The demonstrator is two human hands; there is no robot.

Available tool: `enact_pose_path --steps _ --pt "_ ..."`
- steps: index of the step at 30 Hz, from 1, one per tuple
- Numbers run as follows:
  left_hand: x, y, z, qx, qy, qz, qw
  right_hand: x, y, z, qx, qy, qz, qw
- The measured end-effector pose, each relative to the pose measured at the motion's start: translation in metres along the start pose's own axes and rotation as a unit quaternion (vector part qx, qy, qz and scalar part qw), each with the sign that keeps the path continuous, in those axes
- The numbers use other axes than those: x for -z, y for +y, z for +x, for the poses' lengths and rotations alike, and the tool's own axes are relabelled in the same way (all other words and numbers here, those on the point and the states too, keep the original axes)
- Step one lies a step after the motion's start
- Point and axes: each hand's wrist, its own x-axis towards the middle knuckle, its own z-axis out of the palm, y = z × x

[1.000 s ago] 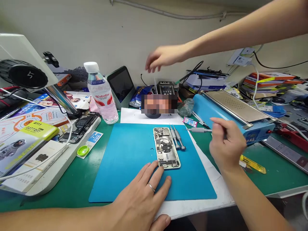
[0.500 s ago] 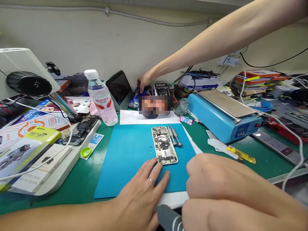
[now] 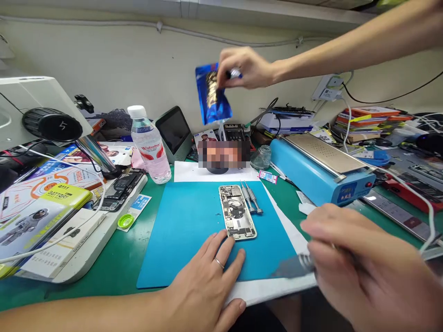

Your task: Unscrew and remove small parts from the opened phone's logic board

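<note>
Along the pale wall (image 3: 104, 74), beneath a grey pipe (image 3: 228, 38), runs a crowded green desk (image 3: 110, 263), with boxes (image 3: 48, 226) and a white stand (image 3: 38, 99) on the left, a small screen (image 3: 176, 125) at the back, and a blue machine (image 3: 311, 173) with a flat metal top on the right. A blue mat (image 3: 183, 235) lies in front, partly over white paper, and on it is the phone (image 3: 238, 212), inner parts bare, with two grey screwdrivers (image 3: 251, 198) just beside its upper right edge. The left hand (image 3: 204, 281) rests on the mat, fingers loosely spread, fingertips at the phone's lower end, just as half a second ago. The right hand (image 3: 363, 263) is a little farther right than it was then, its fingers curled around a blurred grey tool (image 3: 294, 267) over the mat's near right corner. Another person's hand (image 3: 247, 68), which was down among the things at the back, is now raised before the wall, pinching a blue bag (image 3: 212, 94); the bag's contents are hidden. The plastic bottle (image 3: 151, 150) holds clear liquid under its white cap (image 3: 137, 112), and stands tilted-looking beside the screen; what the glass jar (image 3: 262, 157) near the machine holds, I cannot tell.
</note>
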Motion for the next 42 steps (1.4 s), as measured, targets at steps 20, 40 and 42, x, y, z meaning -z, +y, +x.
enact_pose_path --steps 20,40,42 --pt "0.012 0.007 0.002 0.012 -0.024 -0.004 1.0 -0.057 0.08 -0.043 0.013 -0.057 0.02 0.998" --pt "0.006 0.001 0.0 -0.007 0.006 -0.026 1.0 -0.076 0.036 -0.022 -0.121 -0.029 0.289 0.949" --pt "0.005 0.001 0.0 -0.007 0.009 -0.026 1.0 -0.085 0.034 -0.021 -0.121 -0.007 0.312 0.942"
